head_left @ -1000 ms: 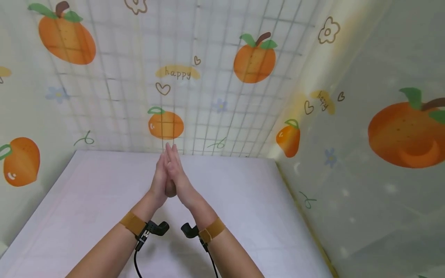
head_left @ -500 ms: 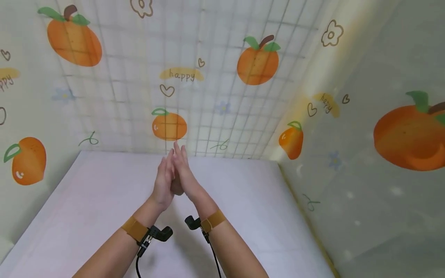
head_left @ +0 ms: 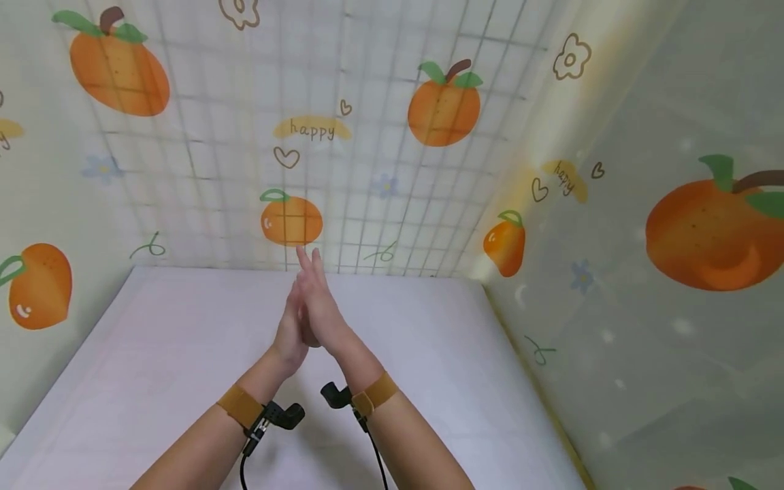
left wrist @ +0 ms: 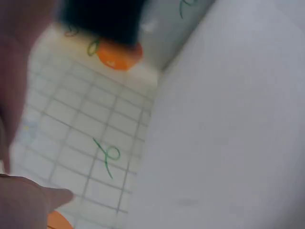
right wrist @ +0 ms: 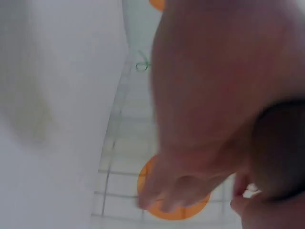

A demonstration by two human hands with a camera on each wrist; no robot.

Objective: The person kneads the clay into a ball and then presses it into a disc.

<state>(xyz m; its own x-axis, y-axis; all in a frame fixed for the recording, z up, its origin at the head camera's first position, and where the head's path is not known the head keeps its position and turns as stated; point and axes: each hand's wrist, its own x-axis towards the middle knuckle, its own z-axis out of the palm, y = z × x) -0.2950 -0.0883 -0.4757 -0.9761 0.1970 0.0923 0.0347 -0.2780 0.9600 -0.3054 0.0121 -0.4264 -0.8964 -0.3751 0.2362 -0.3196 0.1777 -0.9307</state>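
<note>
Above the white worktop (head_left: 416,381), the left hand (head_left: 289,341) and right hand (head_left: 324,316), fingers straight, hold a partly hidden brown rounded lump (head_left: 311,337) between their facing palms

back wall (head_left: 380,82): "happy" (head_left: 313,128) | right wall (head_left: 643,122): "happy" (head_left: 564,177) | left wall (head_left: 43,197): cut-off "y"

brown object (head_left: 312,337) mostly hidden, hands (right wrist: 205,105) blurred

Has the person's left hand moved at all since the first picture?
Yes, slightly: in the head view, the left hand has shifted rightward and down the picture, judged against the lower central orange print.
</note>
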